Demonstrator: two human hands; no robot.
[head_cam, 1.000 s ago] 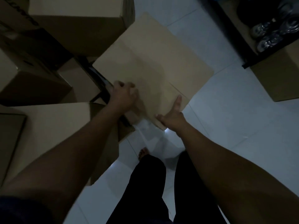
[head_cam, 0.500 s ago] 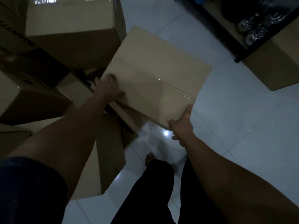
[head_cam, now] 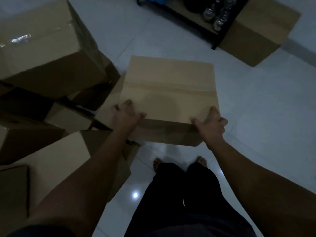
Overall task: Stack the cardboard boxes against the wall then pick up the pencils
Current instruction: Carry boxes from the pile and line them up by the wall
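Head view: tiled floor [head_cam: 256,108], box pile [head_cam: 42,48] at left. Cardboard box [head_cam: 169,93] held above the floor, beside the pile. Left hand [head_cam: 126,115] and right hand [head_cam: 212,124] grip its near corners, fingers curled over the top. Stacking step; next needs level placement on a stack. Pencils unseen.

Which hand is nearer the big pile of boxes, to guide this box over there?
Left, probably. The left hand holds the box by the corner beside the pile of boxes; the right hand holds the other corner, over bare floor.
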